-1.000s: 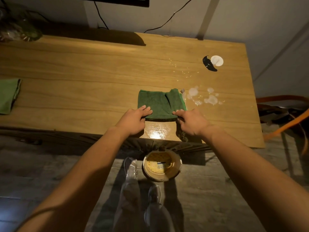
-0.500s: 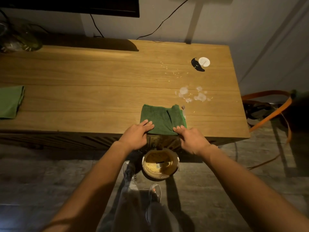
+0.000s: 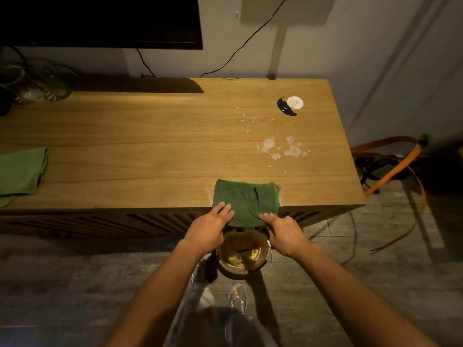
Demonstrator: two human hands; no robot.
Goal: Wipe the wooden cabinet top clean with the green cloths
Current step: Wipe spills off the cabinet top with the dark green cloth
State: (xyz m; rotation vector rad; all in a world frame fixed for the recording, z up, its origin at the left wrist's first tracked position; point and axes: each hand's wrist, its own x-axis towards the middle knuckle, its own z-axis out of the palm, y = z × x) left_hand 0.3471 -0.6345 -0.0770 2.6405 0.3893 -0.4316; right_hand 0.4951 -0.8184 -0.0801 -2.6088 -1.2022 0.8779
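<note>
Pressing flat with spread fingers, the left hand (image 3: pixel 209 230) and right hand (image 3: pixel 284 232) pin a green cloth (image 3: pixel 244 201) over the cabinet top's (image 3: pixel 150 151) front edge. Beyond them lie pale smears (image 3: pixel 280 147); below, a bucket (image 3: pixel 243 251).
</note>
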